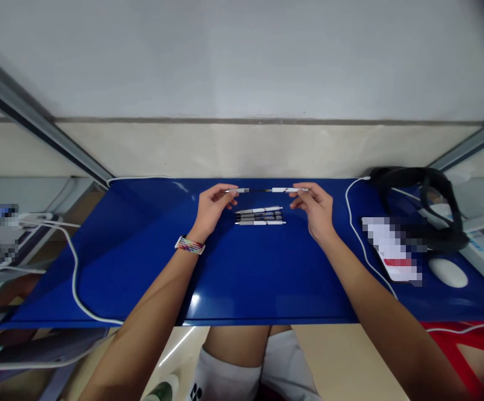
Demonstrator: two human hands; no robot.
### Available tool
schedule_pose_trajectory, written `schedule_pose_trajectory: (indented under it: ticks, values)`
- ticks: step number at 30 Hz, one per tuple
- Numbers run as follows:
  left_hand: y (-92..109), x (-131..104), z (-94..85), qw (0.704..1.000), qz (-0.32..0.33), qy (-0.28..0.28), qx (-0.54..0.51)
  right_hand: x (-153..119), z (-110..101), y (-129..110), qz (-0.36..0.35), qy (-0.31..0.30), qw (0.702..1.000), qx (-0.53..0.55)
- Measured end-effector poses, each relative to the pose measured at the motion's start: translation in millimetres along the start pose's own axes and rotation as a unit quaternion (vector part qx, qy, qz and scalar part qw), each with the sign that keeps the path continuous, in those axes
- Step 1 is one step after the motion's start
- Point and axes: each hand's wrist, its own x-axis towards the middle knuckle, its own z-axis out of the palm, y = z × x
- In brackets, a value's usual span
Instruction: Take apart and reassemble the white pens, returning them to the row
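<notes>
Head view: left hand [214, 209] pinches the greyish tip piece [244, 190] of a slim pen [267, 190], right hand [317, 210] pinches its smooth white barrel [281, 190], and a skinny dark refill [259, 190] bridges the two, all over the far side of a glossy blue table [262, 273]. More white-and-grey pens [262, 216] lie bunched just nearer. Patterned multicolour wristband [190, 245], dark logo [195, 391] on white shorts [229, 379]; pen print's too tiny to read.

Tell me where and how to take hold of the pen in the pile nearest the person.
The pen nearest the person is probably best pinched at its right end, coming from the right and slightly above: that end juts a little past the pens behind it, and no other pen lies on its near side.
</notes>
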Motion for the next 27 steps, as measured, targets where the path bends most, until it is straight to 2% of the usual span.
schedule_pose_trajectory:
  ticks: [14,21,27]
  values:
    - [-4,0,2.3,0.999,-0.007,-0.025,0.022,-3,4,1,-0.003,-0.033,0.999,-0.008]
    - [0,-5,7.7,0.992,0.033,-0.076,0.097,-6,9,0,0.002,-0.102,0.995,-0.008]
    - [4,-8,6.8,0.983,0.047,-0.073,0.160,-10,10,3,-0.020,-0.129,0.991,-0.019]
